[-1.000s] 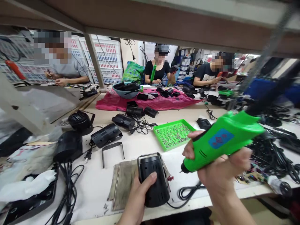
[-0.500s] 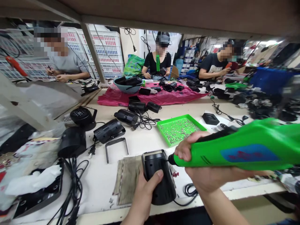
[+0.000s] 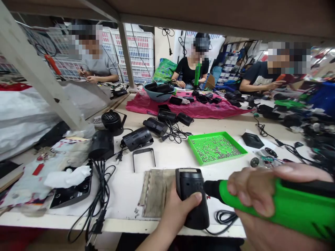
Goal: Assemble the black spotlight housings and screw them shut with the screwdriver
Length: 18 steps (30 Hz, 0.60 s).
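My left hand (image 3: 180, 209) is wrapped round a black lamp housing (image 3: 193, 195) that stands on a worn grey cloth pad (image 3: 155, 190) near the table's front edge. My right hand (image 3: 264, 195) grips a green electric screwdriver (image 3: 285, 205), held level. Its black nose (image 3: 211, 188) touches the right side of the housing. A black cable (image 3: 225, 218) coils on the table just below the tool.
A green tray of small screws (image 3: 216, 148) lies behind the housing. Several black lamp housings (image 3: 137, 137) with cords, a loose metal bracket (image 3: 143, 158) and white rags (image 3: 66, 177) lie to the left. Three other people sit at the far side by a pink cloth (image 3: 193, 108).
The view has swung left. My right hand lowered the screwdriver from a raised tilt to level and brought its nose against the housing's side. My left hand kept hold of the housing.
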Available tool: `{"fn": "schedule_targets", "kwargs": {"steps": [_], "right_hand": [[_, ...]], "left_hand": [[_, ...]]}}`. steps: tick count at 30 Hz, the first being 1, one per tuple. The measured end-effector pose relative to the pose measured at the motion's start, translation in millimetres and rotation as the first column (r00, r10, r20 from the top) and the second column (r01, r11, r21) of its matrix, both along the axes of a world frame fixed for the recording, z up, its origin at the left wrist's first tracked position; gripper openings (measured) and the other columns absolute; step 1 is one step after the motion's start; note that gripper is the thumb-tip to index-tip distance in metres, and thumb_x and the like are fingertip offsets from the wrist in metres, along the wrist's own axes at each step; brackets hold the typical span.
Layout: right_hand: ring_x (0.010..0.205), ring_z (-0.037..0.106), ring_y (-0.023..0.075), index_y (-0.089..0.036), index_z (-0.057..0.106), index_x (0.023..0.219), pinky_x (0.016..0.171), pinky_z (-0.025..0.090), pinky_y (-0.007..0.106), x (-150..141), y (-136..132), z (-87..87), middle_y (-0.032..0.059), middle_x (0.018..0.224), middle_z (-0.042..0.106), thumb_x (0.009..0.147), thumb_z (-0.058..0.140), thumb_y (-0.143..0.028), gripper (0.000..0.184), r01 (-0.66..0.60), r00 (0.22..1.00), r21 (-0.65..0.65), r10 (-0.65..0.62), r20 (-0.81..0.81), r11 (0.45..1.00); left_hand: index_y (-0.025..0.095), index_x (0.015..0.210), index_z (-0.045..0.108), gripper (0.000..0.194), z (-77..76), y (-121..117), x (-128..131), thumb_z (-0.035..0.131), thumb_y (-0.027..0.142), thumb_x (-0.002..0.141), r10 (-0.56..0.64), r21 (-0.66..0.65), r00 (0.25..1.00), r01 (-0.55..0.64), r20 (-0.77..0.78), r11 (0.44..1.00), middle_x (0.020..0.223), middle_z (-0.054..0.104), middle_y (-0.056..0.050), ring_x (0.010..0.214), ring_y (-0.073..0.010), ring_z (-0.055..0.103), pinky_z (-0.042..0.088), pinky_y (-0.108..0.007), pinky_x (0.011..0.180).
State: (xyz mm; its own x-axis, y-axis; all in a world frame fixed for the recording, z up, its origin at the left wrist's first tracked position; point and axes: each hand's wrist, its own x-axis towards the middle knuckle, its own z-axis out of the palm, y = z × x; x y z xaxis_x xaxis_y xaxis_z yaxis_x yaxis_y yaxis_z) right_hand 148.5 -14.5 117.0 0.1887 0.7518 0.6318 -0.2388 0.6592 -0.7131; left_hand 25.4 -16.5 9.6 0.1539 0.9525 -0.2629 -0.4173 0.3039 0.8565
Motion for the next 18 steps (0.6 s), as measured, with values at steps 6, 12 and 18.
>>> {"fn": "schedule_targets", "kwargs": {"steps": [6,12,18], "right_hand": [[0.05,0.052,0.0142,-0.025,0.063,0.094,0.055,0.047,0.032,-17,9,-11.7,-0.0043,0.055,0.055,0.087,0.049,-0.059,0.038,-0.172,0.984,-0.056,0.174,0.036,0.984],[0.045,0.047,0.012,-0.023,0.062,0.085,0.05,0.045,0.027,-25,24,-18.6,-0.0067,0.05,0.049,0.079,0.058,-0.063,0.041,-0.168,0.986,-0.029,0.168,-0.009,0.985],[0.043,0.047,0.013,-0.025,0.065,0.087,0.05,0.045,0.029,-23,21,-14.2,-0.0062,0.048,0.05,0.079,0.06,-0.061,0.037,-0.197,0.98,-0.056,0.198,0.009,0.979]], "left_hand": [[0.016,0.1,0.058,0.049,-2.7,3,2,0.077,0.03,0.057,0.021,0.036,0.998,-0.019,-0.058,0.999,0.089,0.068,-0.005,0.084,-0.0229,0.061,0.048,-0.033,0.077],[0.018,0.095,0.058,0.039,2.3,7,2,0.074,0.03,0.062,0.009,0.08,0.992,0.001,-0.123,0.997,0.087,0.068,-0.003,0.082,-0.0216,0.062,0.048,-0.031,0.075],[0.017,0.095,0.058,0.043,2.8,8,-3,0.078,0.025,0.058,-0.015,0.013,0.998,0.016,-0.061,1.0,0.085,0.067,-0.002,0.082,-0.0205,0.062,0.048,-0.031,0.078]]}}
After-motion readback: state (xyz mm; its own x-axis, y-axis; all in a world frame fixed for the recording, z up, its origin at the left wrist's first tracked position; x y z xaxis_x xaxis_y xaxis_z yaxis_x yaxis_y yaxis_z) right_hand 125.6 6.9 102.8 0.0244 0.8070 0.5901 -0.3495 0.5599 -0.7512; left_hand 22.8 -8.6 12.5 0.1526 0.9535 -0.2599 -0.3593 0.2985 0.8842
